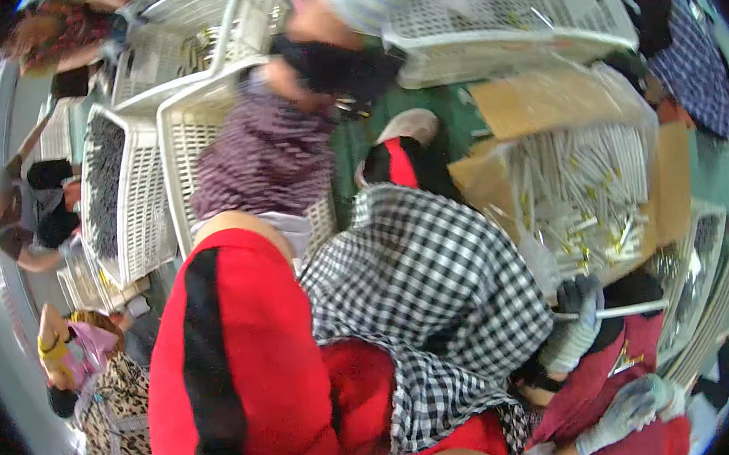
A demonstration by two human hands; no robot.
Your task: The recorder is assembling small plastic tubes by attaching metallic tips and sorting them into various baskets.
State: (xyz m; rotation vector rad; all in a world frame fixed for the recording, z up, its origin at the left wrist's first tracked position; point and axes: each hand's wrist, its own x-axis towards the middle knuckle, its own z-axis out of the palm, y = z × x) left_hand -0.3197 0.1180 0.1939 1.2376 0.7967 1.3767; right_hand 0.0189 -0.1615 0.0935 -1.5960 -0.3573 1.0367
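Note:
My right hand, in a grey-and-white knit glove with a black band at the wrist, closes round a slim white rod at the right. A box of similar rods stands just beyond it. My left arm appears to reach away at the upper left in a purple patterned sleeve. Past its end are only smeared dark and pale shapes, so fingers cannot be made out. Another gloved hand lies over maroon cloth at the lower right; its owner is not clear.
An open cardboard box, lined with clear plastic, holds many white rods with yellowish tips. White slatted crates stand along the far side; another crate at the left holds dark pieces. Co-workers are around the edges. A black-and-white checked apron covers my lap.

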